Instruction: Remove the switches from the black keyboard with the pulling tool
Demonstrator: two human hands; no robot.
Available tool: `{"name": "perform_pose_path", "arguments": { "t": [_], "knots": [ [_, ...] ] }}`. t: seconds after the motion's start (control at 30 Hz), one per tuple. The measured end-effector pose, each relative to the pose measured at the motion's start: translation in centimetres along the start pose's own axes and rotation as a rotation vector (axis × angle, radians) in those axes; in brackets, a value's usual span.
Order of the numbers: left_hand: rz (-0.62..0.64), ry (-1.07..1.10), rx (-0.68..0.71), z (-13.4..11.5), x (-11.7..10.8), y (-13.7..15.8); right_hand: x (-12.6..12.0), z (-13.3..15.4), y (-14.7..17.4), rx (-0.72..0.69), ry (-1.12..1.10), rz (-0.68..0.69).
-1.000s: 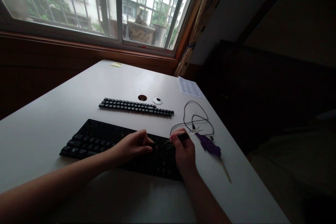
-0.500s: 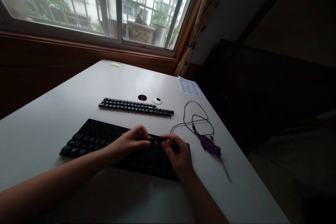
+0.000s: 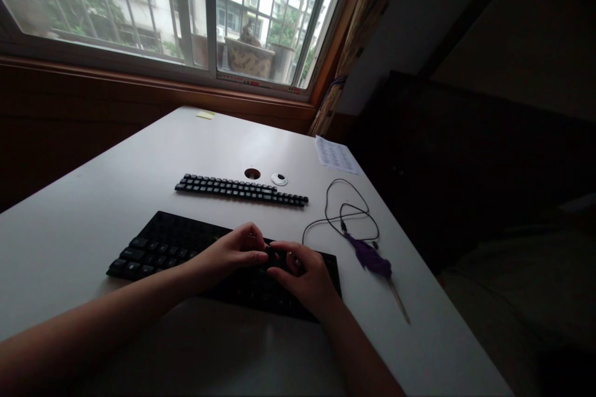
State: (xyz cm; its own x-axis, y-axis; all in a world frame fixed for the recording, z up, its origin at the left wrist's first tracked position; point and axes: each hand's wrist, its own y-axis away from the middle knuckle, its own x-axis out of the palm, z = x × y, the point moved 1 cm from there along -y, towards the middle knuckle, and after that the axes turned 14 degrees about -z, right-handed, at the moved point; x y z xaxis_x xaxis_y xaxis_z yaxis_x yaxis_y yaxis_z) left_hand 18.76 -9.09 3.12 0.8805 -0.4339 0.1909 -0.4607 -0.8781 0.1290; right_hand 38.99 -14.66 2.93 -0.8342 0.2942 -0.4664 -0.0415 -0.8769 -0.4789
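Note:
A black keyboard (image 3: 139, 251) lies on the white table, with key rows fitted at its left and a bare stretch along its back. Over its middle, my left hand (image 3: 237, 247) is closed, thumb and forefinger pinching a small dark piece, seemingly a keycap (image 3: 270, 255). From the other side, my right hand (image 3: 305, 273) curls its thumb and forefinger around the same piece, fingertips close to those of my left hand. The contact itself is partly hidden by the fingers and the dim light. Behind the keyboard, loose black keycaps (image 3: 223, 186) stand in neat rows.
To the right lie a looped black cable (image 3: 328, 217) and a purple feathery thing with a stick (image 3: 370, 257). Farther back are a round table hole (image 3: 252, 173), a white ring-shaped cover (image 3: 279, 179), a printed sheet (image 3: 338, 155) and a yellow note (image 3: 205, 115) near the window.
My right hand has moved left, bringing its thumb and forefinger to the small dark piece at my left fingertips. My left hand has stayed almost in place; the keyboard has barely shifted.

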Motion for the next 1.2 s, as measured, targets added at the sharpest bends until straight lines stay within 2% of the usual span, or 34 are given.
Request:
{"name": "perform_pose_path", "arguments": {
  "t": [0.27,0.4,0.53,0.67,0.83,1.2],
  "knots": [
    [0.009,-0.067,0.052,0.1,0.0,-0.1,-0.2,-0.1,-0.3,0.031,0.018,-0.023],
    [0.020,-0.102,0.080,-0.2,0.3,0.0,-2.3,-1.1,-1.6,0.121,0.037,-0.109],
    [0.026,-0.133,0.078,-0.3,0.3,0.1,-5.1,-4.0,-4.2,0.163,0.113,-0.174],
    [0.020,-0.183,0.086,-0.4,0.2,0.1,-6.5,-8.0,-7.0,0.167,0.227,-0.105],
    [0.026,-0.176,0.089,-0.3,0.2,0.1,-6.3,-12.0,-9.3,0.125,0.424,0.014],
    [0.043,-0.201,0.097,-0.4,0.2,0.1,-6.0,-14.2,-9.9,0.059,0.440,0.052]
  ]
}}
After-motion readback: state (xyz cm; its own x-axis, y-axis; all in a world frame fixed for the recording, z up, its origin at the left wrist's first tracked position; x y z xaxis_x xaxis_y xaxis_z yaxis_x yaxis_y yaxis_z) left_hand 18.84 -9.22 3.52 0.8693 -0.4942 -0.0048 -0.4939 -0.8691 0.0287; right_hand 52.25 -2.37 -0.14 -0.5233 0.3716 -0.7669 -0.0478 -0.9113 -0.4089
